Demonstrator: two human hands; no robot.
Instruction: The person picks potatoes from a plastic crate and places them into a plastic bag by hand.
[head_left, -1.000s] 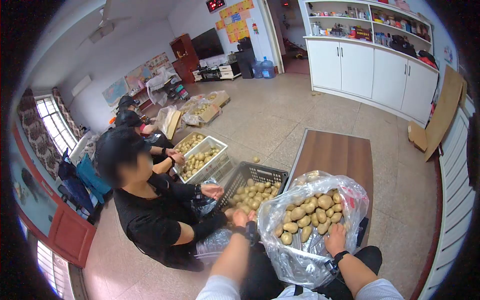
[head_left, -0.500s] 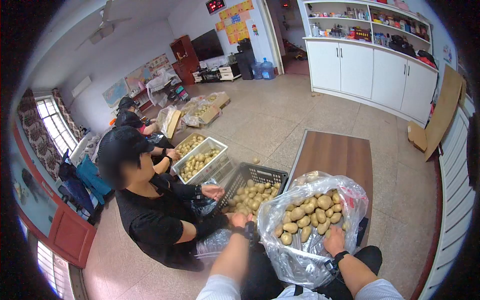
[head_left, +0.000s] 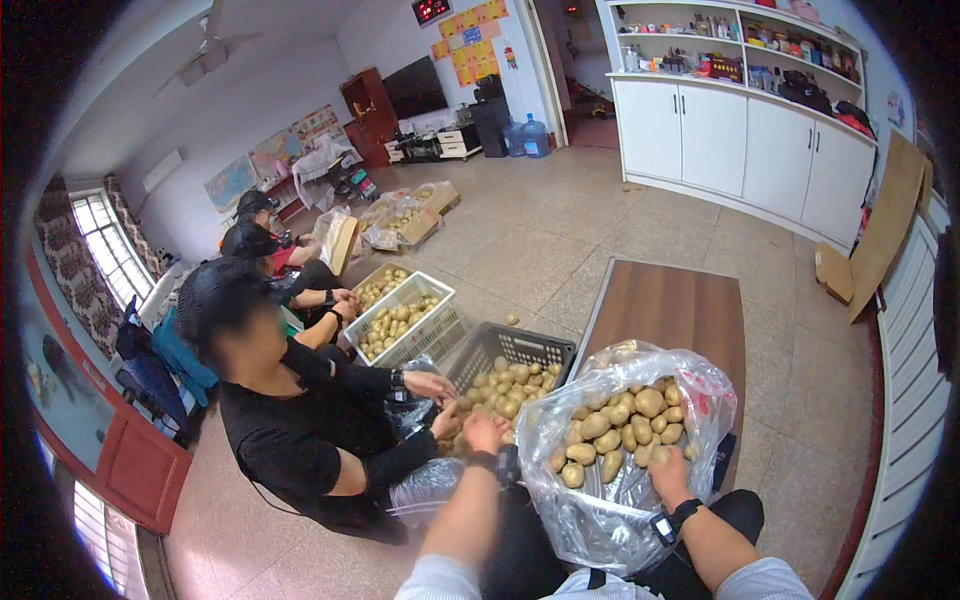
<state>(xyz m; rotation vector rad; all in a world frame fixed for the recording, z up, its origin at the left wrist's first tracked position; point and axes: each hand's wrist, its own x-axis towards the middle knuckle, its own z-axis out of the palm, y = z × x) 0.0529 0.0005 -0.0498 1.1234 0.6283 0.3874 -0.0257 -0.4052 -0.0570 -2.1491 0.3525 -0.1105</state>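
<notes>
My left hand (head_left: pixel 484 431) reaches over the near side of a dark crate (head_left: pixel 478 347) full of potatoes (head_left: pixel 515 378). Its fingers point down among the potatoes, and whether they hold one is hidden. My right hand (head_left: pixel 669 478) is inside a clear plastic bag (head_left: pixel 560 520), its fingers closed on a potato (head_left: pixel 659 456). Many potatoes (head_left: pixel 607 422) lie in the far part of this bag, which stands open in front of me. Beside my left hand, a co-worker's two hands (head_left: pixel 440 402) meet over the same crate.
A wooden-topped table (head_left: pixel 672 302) stands beyond the bag. Left of the dark crate are white crates (head_left: pixel 428 332) of potatoes and a co-worker in black (head_left: pixel 285 400). More people sit farther back. Open boxes of potatoes (head_left: pixel 415 228) rest on the floor.
My left hand has shifted slightly up over the crate. My right hand has lifted a little from the bag's contents with a potato. The near co-worker leaned back, hands now together.
</notes>
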